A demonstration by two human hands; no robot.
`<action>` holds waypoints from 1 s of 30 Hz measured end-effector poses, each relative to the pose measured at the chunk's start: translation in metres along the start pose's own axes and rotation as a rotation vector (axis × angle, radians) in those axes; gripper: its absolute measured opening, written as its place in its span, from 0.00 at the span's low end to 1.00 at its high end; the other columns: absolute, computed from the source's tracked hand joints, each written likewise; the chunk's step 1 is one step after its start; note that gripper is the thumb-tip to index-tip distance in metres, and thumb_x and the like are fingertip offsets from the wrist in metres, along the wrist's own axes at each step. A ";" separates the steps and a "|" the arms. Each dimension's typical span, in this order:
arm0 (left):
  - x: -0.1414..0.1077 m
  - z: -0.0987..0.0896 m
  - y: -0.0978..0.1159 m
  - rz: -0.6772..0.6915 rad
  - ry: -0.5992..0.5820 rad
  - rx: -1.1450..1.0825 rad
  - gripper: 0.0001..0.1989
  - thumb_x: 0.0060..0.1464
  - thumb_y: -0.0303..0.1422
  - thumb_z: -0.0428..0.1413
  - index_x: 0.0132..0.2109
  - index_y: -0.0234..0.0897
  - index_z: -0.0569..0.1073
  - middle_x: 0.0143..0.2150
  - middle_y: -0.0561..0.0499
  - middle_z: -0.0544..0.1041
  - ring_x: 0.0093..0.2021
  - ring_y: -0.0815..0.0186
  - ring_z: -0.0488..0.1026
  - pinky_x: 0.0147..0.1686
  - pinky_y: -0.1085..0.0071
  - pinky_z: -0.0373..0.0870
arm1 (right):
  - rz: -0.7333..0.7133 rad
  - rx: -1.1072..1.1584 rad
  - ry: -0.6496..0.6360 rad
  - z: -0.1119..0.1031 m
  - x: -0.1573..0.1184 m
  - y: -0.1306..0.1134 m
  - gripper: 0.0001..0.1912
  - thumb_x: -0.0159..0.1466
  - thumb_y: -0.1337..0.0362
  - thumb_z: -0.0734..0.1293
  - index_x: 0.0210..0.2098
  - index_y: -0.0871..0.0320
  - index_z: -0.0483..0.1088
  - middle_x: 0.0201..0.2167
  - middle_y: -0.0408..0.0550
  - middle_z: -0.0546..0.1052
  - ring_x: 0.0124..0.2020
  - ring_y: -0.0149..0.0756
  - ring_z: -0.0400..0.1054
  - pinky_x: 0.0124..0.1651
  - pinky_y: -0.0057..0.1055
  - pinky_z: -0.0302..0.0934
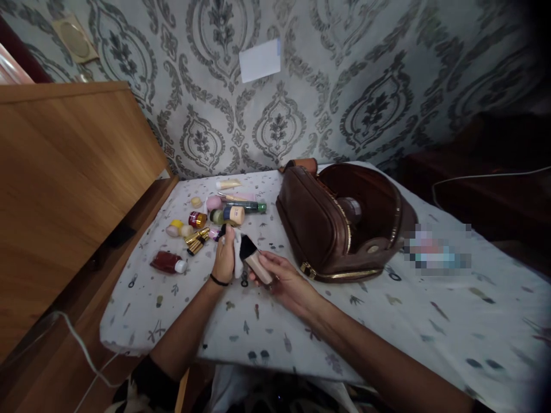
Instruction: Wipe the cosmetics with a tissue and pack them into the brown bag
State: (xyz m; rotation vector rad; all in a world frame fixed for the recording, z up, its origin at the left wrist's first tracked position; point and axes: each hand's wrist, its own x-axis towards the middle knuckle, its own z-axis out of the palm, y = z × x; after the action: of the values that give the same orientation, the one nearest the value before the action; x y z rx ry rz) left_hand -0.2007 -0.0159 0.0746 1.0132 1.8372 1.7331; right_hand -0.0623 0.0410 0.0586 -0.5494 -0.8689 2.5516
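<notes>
Patterned grey wallpaper [278, 129] rises behind a table [241, 335] spread with a printed white cover, and a wooden cabinet [77, 143] stands at the left. Over the table's front half, my right hand [289, 282] is closed around the lower end of a beige bottle [259, 267], tilted with its black cap toward my left hand [224, 261]. That left hand grips a white cloth [238, 261] right by the cap; I can't tell how firmly it presses. Beyond it lie gold tubes [198, 241] and a bottle with a green cap [247, 206]; a dark red bottle [167, 261] rests farther left. To the right, a brown bag [310, 223] sits unzipped, a jar [352, 209] inside.
</notes>
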 end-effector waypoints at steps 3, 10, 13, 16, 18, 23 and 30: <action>-0.004 0.002 0.002 0.086 -0.148 -0.038 0.27 0.55 0.58 0.52 0.43 0.39 0.74 0.30 0.54 0.71 0.28 0.68 0.66 0.29 0.72 0.65 | -0.001 0.049 0.022 -0.002 0.000 -0.002 0.19 0.51 0.59 0.79 0.38 0.58 0.72 0.28 0.45 0.79 0.26 0.32 0.73 0.25 0.24 0.61; -0.005 0.005 0.001 0.170 -0.105 0.047 0.19 0.59 0.51 0.54 0.33 0.38 0.70 0.26 0.56 0.65 0.27 0.69 0.63 0.31 0.72 0.62 | -0.012 -0.029 0.019 0.006 -0.004 -0.002 0.19 0.45 0.58 0.82 0.32 0.58 0.75 0.26 0.39 0.73 0.27 0.26 0.65 0.22 0.20 0.53; -0.002 0.003 0.000 0.167 -0.061 0.049 0.26 0.61 0.55 0.48 0.30 0.37 0.70 0.26 0.54 0.67 0.29 0.68 0.65 0.33 0.71 0.63 | 0.001 -0.069 0.013 0.008 -0.005 -0.001 0.21 0.43 0.61 0.83 0.34 0.60 0.77 0.27 0.39 0.73 0.27 0.25 0.64 0.23 0.20 0.53; 0.001 0.000 -0.001 0.138 -0.026 0.045 0.31 0.61 0.58 0.42 0.29 0.37 0.71 0.26 0.52 0.70 0.30 0.66 0.67 0.34 0.70 0.64 | 0.010 -0.069 -0.008 0.007 -0.004 -0.001 0.22 0.44 0.59 0.82 0.36 0.62 0.77 0.28 0.43 0.75 0.28 0.27 0.67 0.26 0.22 0.57; 0.000 0.000 -0.001 0.121 -0.010 0.038 0.32 0.61 0.59 0.40 0.30 0.37 0.72 0.26 0.52 0.70 0.30 0.66 0.67 0.34 0.70 0.65 | 0.002 -0.054 -0.024 0.005 -0.004 -0.002 0.22 0.46 0.59 0.81 0.36 0.63 0.77 0.28 0.45 0.77 0.28 0.29 0.69 0.28 0.24 0.59; -0.007 0.004 0.002 0.124 -0.136 0.023 0.23 0.52 0.51 0.59 0.46 0.39 0.71 0.29 0.56 0.69 0.27 0.69 0.64 0.28 0.73 0.63 | -0.029 0.034 -0.012 0.001 -0.002 -0.002 0.20 0.48 0.58 0.81 0.36 0.58 0.75 0.28 0.43 0.78 0.29 0.32 0.72 0.28 0.26 0.62; -0.004 0.003 0.000 0.136 -0.046 0.041 0.19 0.58 0.50 0.55 0.35 0.38 0.72 0.25 0.56 0.66 0.27 0.69 0.62 0.29 0.74 0.61 | 0.042 -0.005 -0.028 0.001 -0.002 0.002 0.20 0.48 0.59 0.81 0.36 0.58 0.74 0.31 0.44 0.78 0.32 0.33 0.73 0.28 0.24 0.63</action>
State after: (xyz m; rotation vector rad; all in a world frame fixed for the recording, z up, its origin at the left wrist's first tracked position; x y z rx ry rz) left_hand -0.1958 -0.0173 0.0732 1.2093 1.8193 1.7392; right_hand -0.0616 0.0381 0.0588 -0.5400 -0.8820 2.6015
